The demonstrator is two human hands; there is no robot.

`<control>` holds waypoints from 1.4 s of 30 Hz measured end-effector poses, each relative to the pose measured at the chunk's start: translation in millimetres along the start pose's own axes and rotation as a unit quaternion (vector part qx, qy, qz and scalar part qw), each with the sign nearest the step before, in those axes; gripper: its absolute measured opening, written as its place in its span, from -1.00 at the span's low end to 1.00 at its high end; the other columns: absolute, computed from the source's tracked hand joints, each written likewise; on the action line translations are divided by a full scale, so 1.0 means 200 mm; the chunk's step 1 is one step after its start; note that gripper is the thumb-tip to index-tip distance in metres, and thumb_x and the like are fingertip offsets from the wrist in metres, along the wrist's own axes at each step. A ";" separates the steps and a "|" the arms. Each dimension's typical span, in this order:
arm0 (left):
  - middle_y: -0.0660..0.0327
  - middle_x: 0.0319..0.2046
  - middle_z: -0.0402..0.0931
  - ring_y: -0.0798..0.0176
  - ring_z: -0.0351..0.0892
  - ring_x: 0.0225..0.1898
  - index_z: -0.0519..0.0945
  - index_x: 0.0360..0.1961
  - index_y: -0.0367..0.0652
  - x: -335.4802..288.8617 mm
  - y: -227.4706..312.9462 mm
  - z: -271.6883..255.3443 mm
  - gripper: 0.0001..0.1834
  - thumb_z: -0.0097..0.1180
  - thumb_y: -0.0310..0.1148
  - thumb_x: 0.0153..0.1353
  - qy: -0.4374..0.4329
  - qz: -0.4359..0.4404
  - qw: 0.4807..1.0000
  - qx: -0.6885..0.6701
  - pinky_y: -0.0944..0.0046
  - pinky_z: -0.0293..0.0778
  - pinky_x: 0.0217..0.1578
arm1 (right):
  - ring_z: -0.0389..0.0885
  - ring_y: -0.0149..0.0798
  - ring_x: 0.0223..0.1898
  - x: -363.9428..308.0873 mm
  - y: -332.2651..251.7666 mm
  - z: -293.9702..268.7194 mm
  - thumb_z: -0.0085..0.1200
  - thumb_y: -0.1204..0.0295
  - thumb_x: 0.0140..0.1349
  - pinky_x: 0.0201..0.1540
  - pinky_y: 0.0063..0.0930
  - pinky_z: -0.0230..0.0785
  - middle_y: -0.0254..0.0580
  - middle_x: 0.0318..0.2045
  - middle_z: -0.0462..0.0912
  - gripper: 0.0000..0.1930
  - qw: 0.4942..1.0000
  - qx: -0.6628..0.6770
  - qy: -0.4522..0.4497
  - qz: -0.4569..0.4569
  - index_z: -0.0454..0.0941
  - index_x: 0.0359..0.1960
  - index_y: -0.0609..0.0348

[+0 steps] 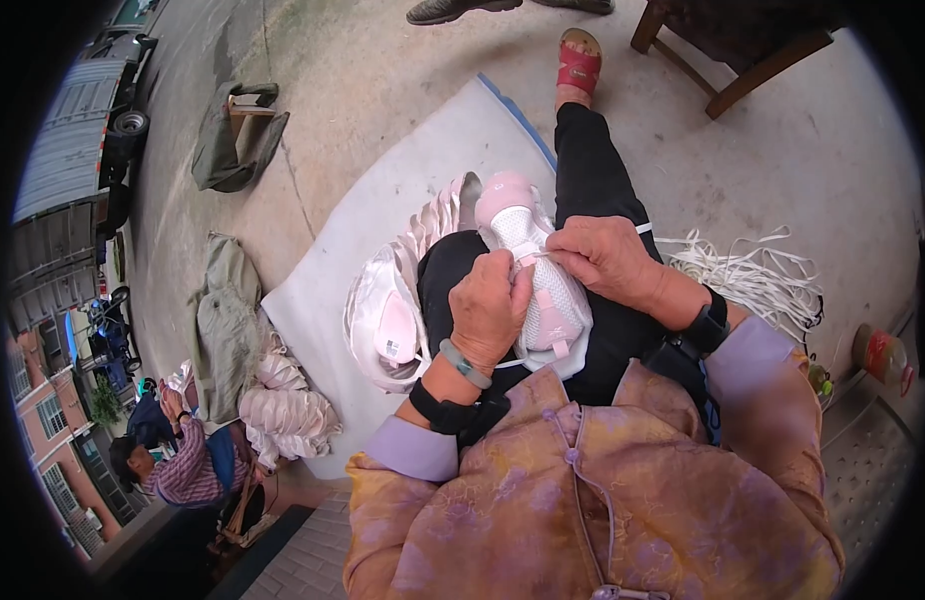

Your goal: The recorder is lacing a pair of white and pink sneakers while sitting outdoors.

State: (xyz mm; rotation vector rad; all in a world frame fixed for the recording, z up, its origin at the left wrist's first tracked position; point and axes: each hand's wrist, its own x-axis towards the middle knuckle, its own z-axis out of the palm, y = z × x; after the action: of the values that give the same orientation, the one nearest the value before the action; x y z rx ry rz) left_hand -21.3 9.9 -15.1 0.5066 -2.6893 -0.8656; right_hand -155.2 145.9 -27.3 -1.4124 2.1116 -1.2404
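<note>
A pink and white shoe upper (549, 300) lies across my lap, its rounded pink end pointing away from me. My left hand (490, 308) is closed at its left edge, thumb and fingers pinched together. From the right, my right hand (611, 262) pinches what looks like a short piece of white shoelace at the middle of the upper. The fingers partly hide the lace. To the left of my knee, a row of nested pale pink shoe uppers (435, 222) rests on a white sheet (373, 215), with one upper (391, 325) facing up at its near end.
A heap of white laces (748, 275) lies by my right thigh, with a plastic bottle (885, 358) beyond it. At the left, a co-worker (198, 470) sits near more pale uppers (288, 405). A wooden chair (743, 75) stands at the far right.
</note>
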 end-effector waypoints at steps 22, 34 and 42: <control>0.16 -0.60 0.43 0.21 0.47 -0.62 0.42 -0.42 -0.20 -0.01 -0.04 0.05 -0.78 0.22 -0.41 -0.01 0.007 -0.040 0.999 -0.032 0.29 0.42 -0.57 | 0.54 -0.03 -0.44 0.01 0.02 0.05 0.05 0.51 0.01 -0.42 -0.29 0.36 -0.12 -0.51 0.52 -0.92 1.000 0.010 0.023 0.017 0.48 -0.41 0.14; 0.23 -0.65 0.42 0.39 0.43 -0.65 0.41 -0.44 -0.23 0.00 -0.05 0.04 -0.80 0.20 -0.42 0.05 0.008 -0.038 0.998 -0.056 0.41 0.41 -0.57 | 0.55 -0.01 -0.41 0.01 0.01 0.05 0.02 0.42 0.02 -0.39 -0.21 0.37 -0.13 -0.49 0.54 -0.92 0.999 0.010 0.017 0.040 0.50 -0.45 0.12; 0.12 -0.58 0.43 0.12 0.50 -0.60 0.41 -0.43 -0.20 0.00 -0.04 0.04 -0.79 0.20 -0.40 0.00 -0.008 -0.048 0.997 -0.064 0.23 0.43 -0.57 | 0.54 -0.01 -0.42 0.02 0.00 0.06 0.01 0.44 0.02 -0.38 -0.19 0.37 -0.13 -0.50 0.53 -0.93 0.999 0.026 0.019 0.026 0.48 -0.46 0.14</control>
State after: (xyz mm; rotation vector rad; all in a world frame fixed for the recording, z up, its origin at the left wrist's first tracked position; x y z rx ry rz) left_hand -22.2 7.2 -26.1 0.6073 -2.6205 -1.0642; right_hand -148.4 135.8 -33.6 -1.3136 2.1108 -1.3029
